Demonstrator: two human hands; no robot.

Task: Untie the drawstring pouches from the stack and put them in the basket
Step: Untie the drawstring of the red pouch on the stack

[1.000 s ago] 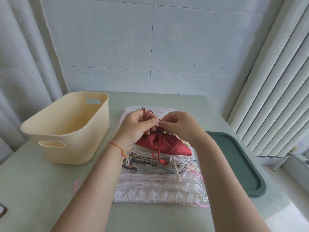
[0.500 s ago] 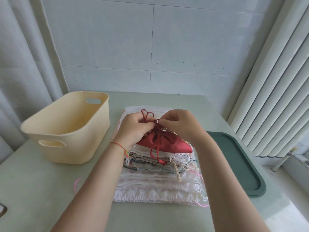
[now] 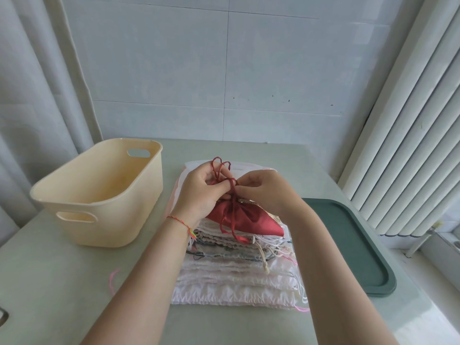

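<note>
I see a cream basket [image 3: 99, 192] at the left of the table [image 3: 49, 282]; what I can see of its inside holds nothing. A green tray [image 3: 358, 247] lies at the right, running to the table's edge. Bare table lies between the basket and the stack [image 3: 236, 277], which sits at the centre, pale pouches layered with loose cords trailing off its right side. On top lies a red pouch [image 3: 249, 220], satin, gathered at its neck. My left hand [image 3: 201, 192] pinches the red cord [image 3: 220, 168], its loops standing above the fingers. My right hand [image 3: 263, 188] pinches the cord at the neck.
</note>
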